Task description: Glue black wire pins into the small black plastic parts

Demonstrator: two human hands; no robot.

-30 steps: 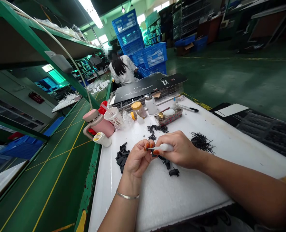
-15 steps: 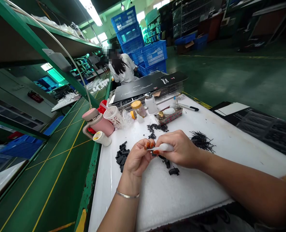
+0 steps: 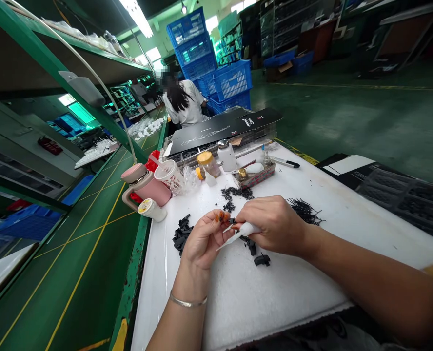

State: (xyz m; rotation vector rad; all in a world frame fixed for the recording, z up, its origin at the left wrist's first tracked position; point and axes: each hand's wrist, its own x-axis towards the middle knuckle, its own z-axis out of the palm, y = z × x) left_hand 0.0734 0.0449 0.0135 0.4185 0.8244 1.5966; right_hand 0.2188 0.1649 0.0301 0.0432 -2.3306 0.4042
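Note:
My right hand (image 3: pixel 269 225) is closed around a small white squeeze bottle (image 3: pixel 248 228). Its thin pointed nozzle angles down to the left, below the fingertips of my left hand (image 3: pixel 205 238). The left fingers are pinched together at a small black part (image 3: pixel 232 222), mostly hidden between the two hands. Just beneath my right hand lie a few black moulded pieces (image 3: pixel 262 260). Left of my left hand is a pile of black pieces (image 3: pixel 182 233). Tiny black parts (image 3: pixel 234 194) are scattered beyond the hands, and thin black sticks (image 3: pixel 304 210) lie by my right wrist.
Along the table's far left stand a pink mug (image 3: pixel 148 185), a plastic cup (image 3: pixel 170 174), a white jar (image 3: pixel 152 209), a yellow-lidded jar (image 3: pixel 208 164) and a white dispenser bottle (image 3: pixel 226 155). A small box (image 3: pixel 256 176) holds bottles. A person (image 3: pixel 185 103) sits beyond, near blue crates (image 3: pixel 233 80).
The bottle's nozzle has swung away from the left fingertips and now points lower, toward the left palm. Both hands stay close together in nearly the same place.

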